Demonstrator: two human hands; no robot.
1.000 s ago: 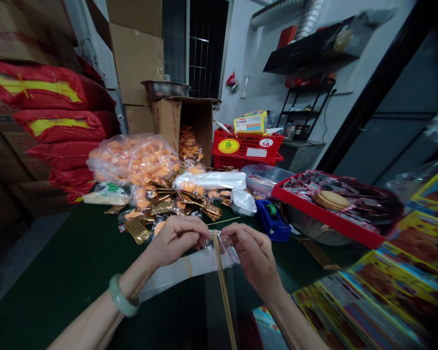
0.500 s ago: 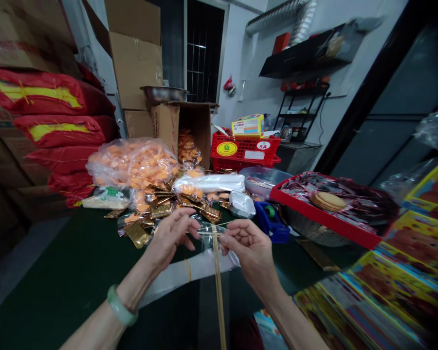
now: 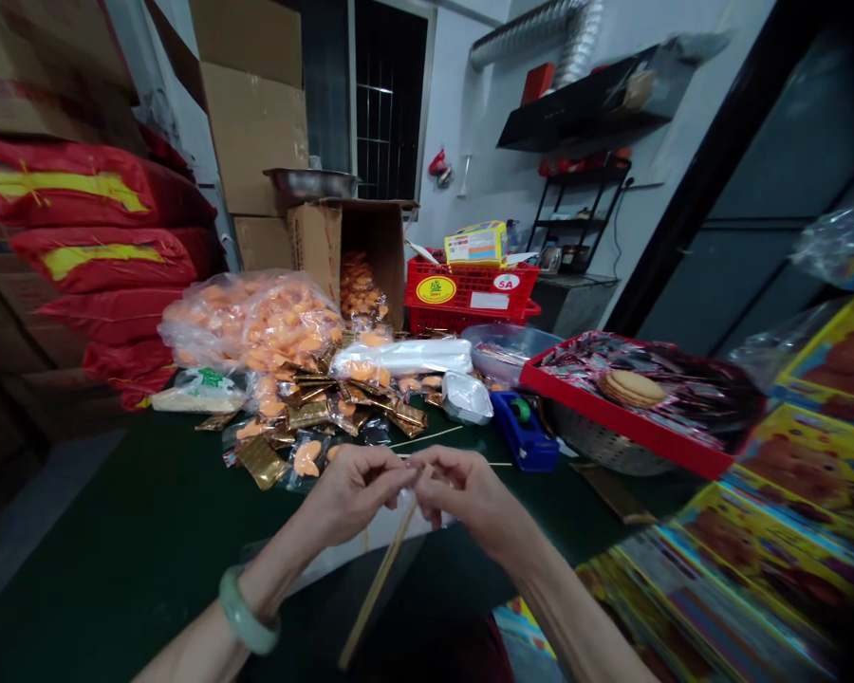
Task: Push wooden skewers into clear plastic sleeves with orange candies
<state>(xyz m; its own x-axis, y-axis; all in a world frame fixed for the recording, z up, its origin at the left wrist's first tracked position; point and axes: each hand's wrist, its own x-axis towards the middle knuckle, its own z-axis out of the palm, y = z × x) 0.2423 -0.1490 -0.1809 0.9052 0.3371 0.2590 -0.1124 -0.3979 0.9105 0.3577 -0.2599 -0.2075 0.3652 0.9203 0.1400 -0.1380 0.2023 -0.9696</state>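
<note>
My right hand (image 3: 459, 489) pinches the upper end of the thin tan wooden sticks (image 3: 376, 599), which slant toward me above the dark green table (image 3: 149, 541). My fingers hide their tips, so I cannot tell what my curled left hand (image 3: 360, 489) grips. Orange pieces fill the clear plastic bag (image 3: 249, 318); the brown cardboard box's (image 3: 315, 237) depths are dark.

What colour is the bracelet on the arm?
The bracelet is pale green; it shows best in the head view.
</note>
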